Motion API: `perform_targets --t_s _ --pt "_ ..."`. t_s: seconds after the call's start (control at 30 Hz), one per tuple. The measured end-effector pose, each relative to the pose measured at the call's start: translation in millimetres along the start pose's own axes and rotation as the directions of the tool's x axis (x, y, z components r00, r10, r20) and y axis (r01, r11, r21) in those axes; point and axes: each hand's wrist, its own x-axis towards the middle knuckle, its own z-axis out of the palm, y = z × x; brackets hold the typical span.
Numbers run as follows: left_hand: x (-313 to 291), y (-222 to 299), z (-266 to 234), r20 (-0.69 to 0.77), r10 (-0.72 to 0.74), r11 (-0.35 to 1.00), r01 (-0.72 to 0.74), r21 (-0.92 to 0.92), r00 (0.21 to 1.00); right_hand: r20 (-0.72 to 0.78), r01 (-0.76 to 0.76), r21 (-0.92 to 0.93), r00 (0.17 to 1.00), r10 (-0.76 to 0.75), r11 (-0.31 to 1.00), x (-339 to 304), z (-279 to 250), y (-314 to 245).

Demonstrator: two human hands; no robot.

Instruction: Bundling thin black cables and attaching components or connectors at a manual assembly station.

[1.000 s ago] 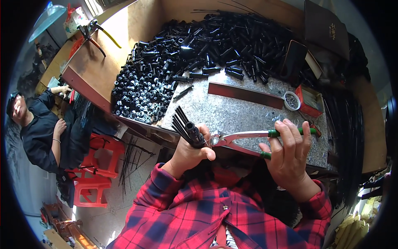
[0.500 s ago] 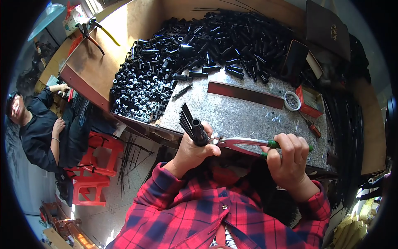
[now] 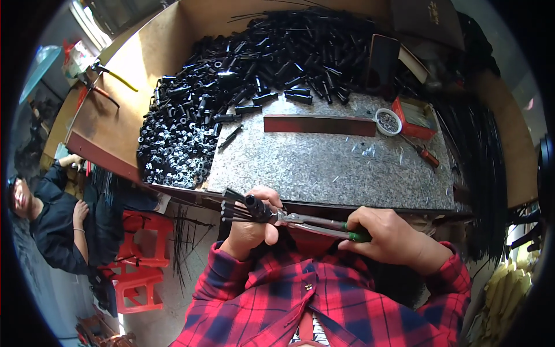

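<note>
My left hand (image 3: 245,234), closed, grips a short black tube (image 3: 257,206) with an open round end. Several thin black rods (image 3: 232,211) stick out beside the tube to the left. My right hand (image 3: 388,234) is wrapped round the green-ended handles of a pair of metal pliers (image 3: 315,222). The pliers' jaws meet the tube's right end at my left fingers; what lies between them is too small to tell. Both hands are in front of the table's near edge, above my lap.
A heap of black tubular parts (image 3: 277,58) covers the back and left of the speckled tabletop (image 3: 324,168). On it lie a dark bar (image 3: 318,125), a white bowl of small bits (image 3: 388,122), a red box (image 3: 416,120) and a screwdriver (image 3: 426,155). A co-worker (image 3: 58,214) sits left, near red stools (image 3: 139,289).
My left hand has turned, so the tube and rods point more to the left. My right hand has come lower with the pliers' handles. The whole view has shifted a little.
</note>
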Motion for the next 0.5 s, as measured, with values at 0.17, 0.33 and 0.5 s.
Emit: perform_targets --t_s 0.17,0.33,0.5 --pt "3 26 14 0.031 -0.010 1.000 0.010 0.025 0.999 0.682 -0.622 0.495 0.711 0.173 0.607 -2 -4 10" --pt "14 31 13 0.264 0.065 0.997 -0.073 0.020 0.962 0.837 -0.840 0.543 0.542 -0.077 -0.013 -17 12 20" --pt "12 30 6 0.182 0.014 0.998 -0.026 0.062 0.983 0.664 -0.548 0.474 0.737 0.129 0.689 7 -16 -12"
